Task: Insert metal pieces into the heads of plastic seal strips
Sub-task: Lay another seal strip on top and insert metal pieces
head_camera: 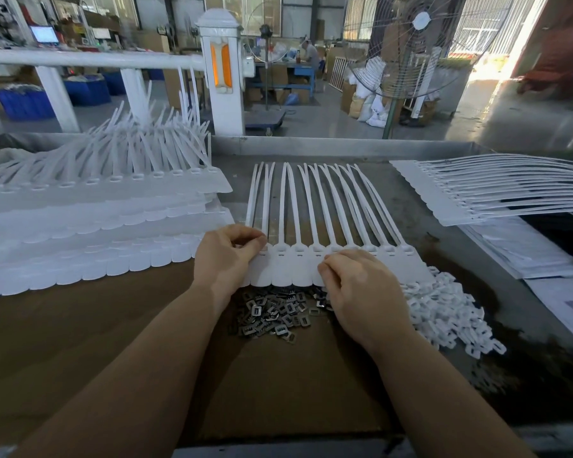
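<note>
Two hands are down on one sheet (311,269) of joined white seal strips, lying flat mid-table with its tails fanned away from the person. Count the heads along it: about nine show, the leftmost tucked under the left hand (227,256). That left hand curls over the sheet's left end, thumb and forefinger pinched together at the first head; whether a metal piece sits between them, I cannot tell. The right hand (361,285) lies knuckles up across the sheet's near right part, fingers bent, tips pressed on the plastic near the middle heads. Just below the sheet's near edge, between the wrists, sits one heap of dark metal pieces (275,312), dozens of them. Touching that heap's right side, one pile of small white clips (444,312) spills toward the table edge. Left, one tall stack (90,233) of sheets; far right, another stack (477,196), lower.
</note>
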Action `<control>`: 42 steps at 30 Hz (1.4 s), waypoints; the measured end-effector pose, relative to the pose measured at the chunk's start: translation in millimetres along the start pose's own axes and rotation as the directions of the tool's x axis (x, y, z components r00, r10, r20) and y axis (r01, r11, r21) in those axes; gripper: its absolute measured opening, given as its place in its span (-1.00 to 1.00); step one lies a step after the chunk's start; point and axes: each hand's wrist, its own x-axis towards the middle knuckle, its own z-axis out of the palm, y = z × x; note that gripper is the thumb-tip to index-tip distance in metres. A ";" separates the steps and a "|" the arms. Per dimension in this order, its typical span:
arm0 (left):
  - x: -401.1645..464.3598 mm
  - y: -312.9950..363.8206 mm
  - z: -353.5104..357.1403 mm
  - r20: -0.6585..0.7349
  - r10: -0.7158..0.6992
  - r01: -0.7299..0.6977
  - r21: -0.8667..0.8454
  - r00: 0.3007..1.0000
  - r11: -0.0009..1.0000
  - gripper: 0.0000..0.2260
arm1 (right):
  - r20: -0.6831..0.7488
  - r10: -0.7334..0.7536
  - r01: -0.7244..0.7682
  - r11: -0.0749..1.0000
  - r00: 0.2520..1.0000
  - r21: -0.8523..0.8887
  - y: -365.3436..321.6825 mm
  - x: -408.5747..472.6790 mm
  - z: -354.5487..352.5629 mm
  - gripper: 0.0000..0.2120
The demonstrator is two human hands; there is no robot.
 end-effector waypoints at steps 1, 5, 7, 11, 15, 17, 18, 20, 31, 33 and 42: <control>0.0 -0.2 0.0 0.001 0.005 -0.005 0.005 1.000 1.000 -0.82 | 0.001 0.000 0.000 1.000 1.000 0.000 -0.3 -0.2 0.1 -0.80; 1.1 -0.8 0.6 -0.005 0.008 -0.008 0.039 1.000 0.999 -0.83 | -0.012 -0.004 0.004 1.000 1.000 -0.002 -0.3 -0.3 0.0 -0.81; 2.8 -1.2 1.8 -0.023 0.002 0.001 0.098 1.000 0.995 -0.91 | -0.004 -0.003 0.003 1.000 1.000 -0.006 0.1 0.1 0.0 -0.80; 6.4 -2.5 3.6 -0.029 0.003 0.004 0.228 1.000 0.974 -0.88 | 0.005 -0.003 0.003 1.000 1.000 -0.004 0.9 -0.1 -0.2 -0.79; 7.7 -2.1 4.8 -0.023 -0.004 0.010 0.287 1.000 0.958 -0.83 | 0.008 -0.005 0.005 1.000 1.000 -0.001 0.2 0.5 -0.5 -0.80; 7.8 -1.7 4.6 -0.025 -0.005 0.012 0.285 1.000 0.959 -0.85 | 0.007 -0.006 0.006 1.000 1.000 0.000 -0.1 0.3 -0.8 -0.80; 7.6 -1.2 4.5 -0.026 -0.003 0.010 0.275 1.000 0.961 -0.86 | 0.009 -0.006 0.006 1.000 1.000 0.000 -0.2 0.1 -1.0 -0.80; 6.9 -1.0 3.6 -0.030 -0.001 0.008 0.258 1.000 0.966 -0.88 | 0.011 -0.004 0.004 1.000 1.000 0.000 -0.1 0.0 -1.0 -0.80; 5.6 -3.0 2.2 -0.057 -0.017 0.026 0.154 0.998 0.988 -0.91 | 0.036 0.003 -0.003 1.000 0.999 -0.003 -0.5 -0.4 -1.7 -0.78; 4.9 -3.5 1.1 -0.045 -0.009 0.016 0.160 0.999 0.987 -0.86 | 0.037 0.003 -0.003 1.000 0.999 -0.003 -0.6 -0.4 -2.0 -0.78; 5.0 -3.9 1.4 -0.004 0.014 -0.012 0.251 1.000 0.968 -0.83 | 0.039 0.002 -0.001 1.000 0.999 -0.009 -0.4 0.4 -1.0 -0.77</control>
